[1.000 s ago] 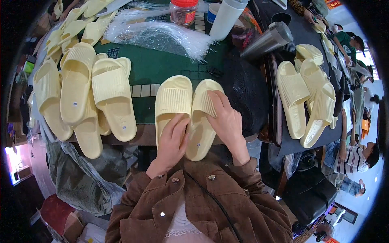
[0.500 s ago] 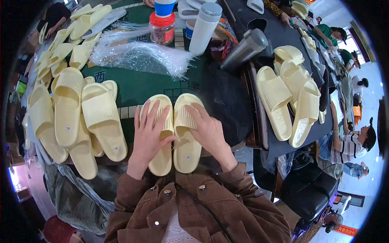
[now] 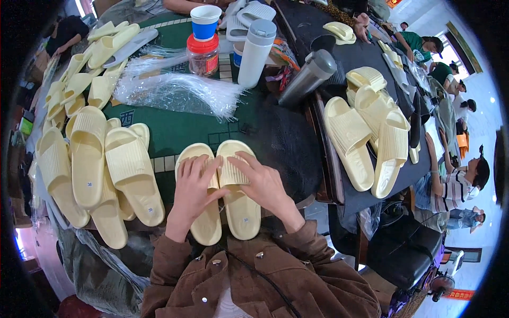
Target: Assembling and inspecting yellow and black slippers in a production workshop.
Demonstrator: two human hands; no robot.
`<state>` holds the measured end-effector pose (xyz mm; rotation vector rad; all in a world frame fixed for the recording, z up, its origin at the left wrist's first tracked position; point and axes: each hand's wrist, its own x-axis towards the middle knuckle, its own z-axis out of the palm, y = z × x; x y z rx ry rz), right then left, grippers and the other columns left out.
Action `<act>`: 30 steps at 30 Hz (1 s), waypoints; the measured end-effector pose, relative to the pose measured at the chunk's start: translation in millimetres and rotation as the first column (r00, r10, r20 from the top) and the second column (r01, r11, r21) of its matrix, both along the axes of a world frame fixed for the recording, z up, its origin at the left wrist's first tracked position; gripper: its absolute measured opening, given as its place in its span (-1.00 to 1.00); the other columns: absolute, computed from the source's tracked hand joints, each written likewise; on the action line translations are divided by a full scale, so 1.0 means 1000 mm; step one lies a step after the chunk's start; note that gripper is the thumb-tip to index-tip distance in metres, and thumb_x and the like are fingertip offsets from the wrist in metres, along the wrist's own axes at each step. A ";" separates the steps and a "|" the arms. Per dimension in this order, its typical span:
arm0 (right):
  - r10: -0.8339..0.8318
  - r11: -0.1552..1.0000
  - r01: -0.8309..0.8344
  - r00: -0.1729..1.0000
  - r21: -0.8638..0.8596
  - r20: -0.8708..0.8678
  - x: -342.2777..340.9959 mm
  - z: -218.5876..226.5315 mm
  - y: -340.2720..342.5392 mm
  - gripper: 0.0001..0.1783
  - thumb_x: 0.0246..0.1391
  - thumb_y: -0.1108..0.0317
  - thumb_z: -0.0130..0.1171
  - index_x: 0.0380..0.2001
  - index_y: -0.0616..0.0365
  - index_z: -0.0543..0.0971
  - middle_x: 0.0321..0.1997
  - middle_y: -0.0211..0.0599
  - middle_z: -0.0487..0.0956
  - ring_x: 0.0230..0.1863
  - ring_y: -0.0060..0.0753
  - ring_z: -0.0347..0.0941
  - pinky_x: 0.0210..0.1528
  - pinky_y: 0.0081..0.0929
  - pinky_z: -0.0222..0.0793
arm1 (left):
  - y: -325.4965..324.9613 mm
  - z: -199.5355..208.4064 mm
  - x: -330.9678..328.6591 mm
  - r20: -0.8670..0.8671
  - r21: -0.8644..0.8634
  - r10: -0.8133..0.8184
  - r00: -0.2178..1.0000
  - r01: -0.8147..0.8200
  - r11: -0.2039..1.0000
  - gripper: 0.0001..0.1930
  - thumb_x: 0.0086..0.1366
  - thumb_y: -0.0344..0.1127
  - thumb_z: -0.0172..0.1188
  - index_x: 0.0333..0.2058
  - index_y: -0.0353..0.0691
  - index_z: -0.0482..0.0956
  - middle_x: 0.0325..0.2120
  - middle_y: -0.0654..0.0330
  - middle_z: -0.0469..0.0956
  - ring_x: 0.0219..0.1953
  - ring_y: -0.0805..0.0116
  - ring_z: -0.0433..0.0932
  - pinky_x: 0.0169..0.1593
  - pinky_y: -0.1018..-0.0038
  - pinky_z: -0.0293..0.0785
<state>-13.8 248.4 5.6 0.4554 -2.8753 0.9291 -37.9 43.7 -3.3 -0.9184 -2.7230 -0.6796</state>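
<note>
Resting flat, fingers spread, on a pair of pale yellow slippers: left hand (image 3: 195,186) lying open across the strap of the left slipper (image 3: 204,222), right hand (image 3: 263,186) lying open across the strap of the right slipper (image 3: 241,209), neither hand closing around anything. Lying side by side and touching along their inner edges, both slippers pointing away from the body, heels hanging just over the near edge of the green table (image 3: 180,130), right above the brown jacket (image 3: 254,281). Meeting near the middle, the fingertips of both hands almost touching over the seam between the two slippers. Spreading to the left, a row of more yellow slippers (image 3: 101,169), overlapping each other and sloping toward the table edge, small round stickers showing on some soles. Lying farther back on the green surface, a bundle of clear plastic ties (image 3: 175,90), and behind it a jar with a red lid (image 3: 203,54), a blue and white paper cup (image 3: 205,22), and a tall white bottle (image 3: 255,52). Standing tilted to the right of those, a grey steel flask (image 3: 308,77). Piling up on the dark table (image 3: 339,53) at the right, another heap of yellow slippers (image 3: 368,130). Sitting beyond that, at the far right, other people (image 3: 456,183).
</note>
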 end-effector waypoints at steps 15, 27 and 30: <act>-0.075 0.994 0.075 0.997 -0.085 -0.004 0.004 -0.010 -0.005 -0.27 -0.30 0.50 0.25 0.10 -0.06 0.45 0.14 -0.30 0.43 -0.21 -0.07 0.56 -0.21 -0.29 0.54 | 0.015 -0.005 -0.003 -0.008 -0.022 -0.031 0.999 0.031 0.999 -0.19 -0.15 -0.18 0.39 0.15 -0.15 0.32 -0.03 0.10 0.39 0.02 0.09 0.35 0.14 0.13 0.21; -0.161 0.963 0.136 0.983 -0.235 -0.089 0.022 -0.018 -0.009 -0.32 -0.33 0.62 0.24 0.03 0.04 0.50 0.12 -0.26 0.42 0.02 -0.08 0.47 -0.06 -0.32 0.50 | 0.012 -0.004 -0.002 0.071 0.052 -0.030 0.997 0.026 0.998 -0.21 -0.23 -0.20 0.44 0.10 -0.11 0.41 -0.03 0.15 0.43 -0.01 0.13 0.36 0.13 0.18 0.21; -0.185 0.954 0.156 0.978 -0.257 -0.095 0.026 -0.016 -0.009 -0.36 -0.31 0.63 0.21 0.00 0.06 0.51 0.09 -0.26 0.45 -0.02 -0.09 0.48 -0.08 -0.31 0.49 | 0.014 0.009 -0.001 0.083 0.016 -0.009 0.997 0.008 1.000 -0.23 -0.23 -0.19 0.43 0.09 -0.08 0.43 -0.03 0.20 0.43 0.01 0.14 0.33 0.15 0.17 0.17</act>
